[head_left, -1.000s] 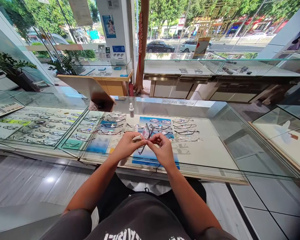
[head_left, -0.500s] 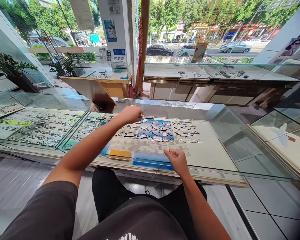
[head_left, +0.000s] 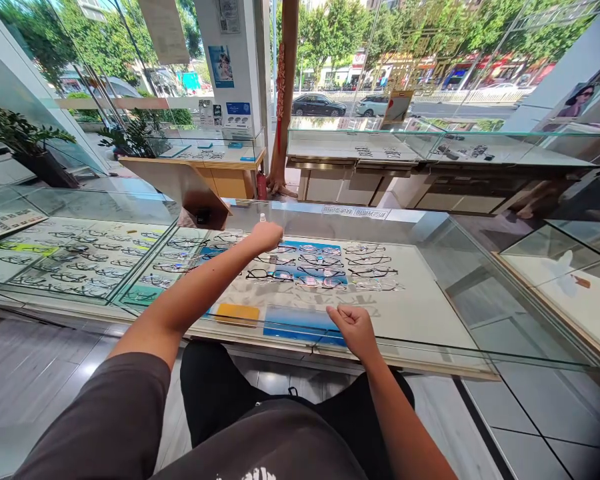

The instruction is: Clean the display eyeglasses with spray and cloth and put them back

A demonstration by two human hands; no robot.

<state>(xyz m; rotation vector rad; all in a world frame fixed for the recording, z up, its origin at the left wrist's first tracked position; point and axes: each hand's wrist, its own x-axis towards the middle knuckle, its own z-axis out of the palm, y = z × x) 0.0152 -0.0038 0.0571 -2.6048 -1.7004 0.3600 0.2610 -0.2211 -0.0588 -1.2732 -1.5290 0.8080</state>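
Note:
My left hand (head_left: 267, 237) reaches over the far part of the glass display counter (head_left: 415, 320), closed, its fingertips turned away from me. Whatever it may hold is hidden. Just behind its knuckles shows a small white bottle-like thing (head_left: 263, 217). My right hand (head_left: 356, 328) is curled into a loose fist at the counter's near side, with nothing visible in it. Under the glass between the hands lie rows of eyeglasses (head_left: 321, 271), partly over a blue sheet (head_left: 300, 323). Beside that sheet is an orange-yellow card (head_left: 237, 312).
A tilted board on a stand (head_left: 175, 187) rises from the counter at the left. More eyeglasses (head_left: 85, 257) fill the case farther left. Another glass case (head_left: 580, 267) stands at the right. Across the aisle are more showcases (head_left: 355, 143) and a wooden post (head_left: 283, 100).
My left hand has dropped slightly, and a small pale item that showed at its right edge is now out of sight. My right hand stays in nearly the same place; the view has shifted a little.

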